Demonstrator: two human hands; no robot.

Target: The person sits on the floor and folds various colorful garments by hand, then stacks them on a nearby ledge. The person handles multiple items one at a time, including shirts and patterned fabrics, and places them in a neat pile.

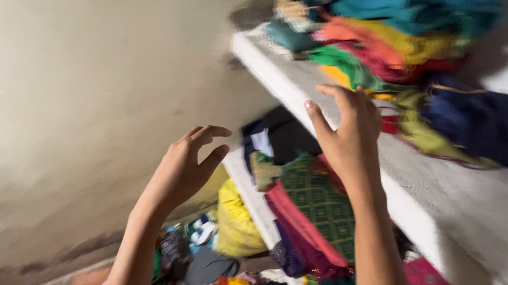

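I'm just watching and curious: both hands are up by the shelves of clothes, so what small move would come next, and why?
Probably the right hand moves a little further to the heap of bright folded cloth on the upper white shelf. Its fingers are spread and empty at the shelf edge beside that heap, while the left hand hangs open in the air.

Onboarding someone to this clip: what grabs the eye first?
The heap of bright folded cloth in teal, orange, yellow and green on the white upper shelf at top right. Both bare hands are raised and empty: the right hand at the shelf's edge, the left hand open before the bare beige wall.
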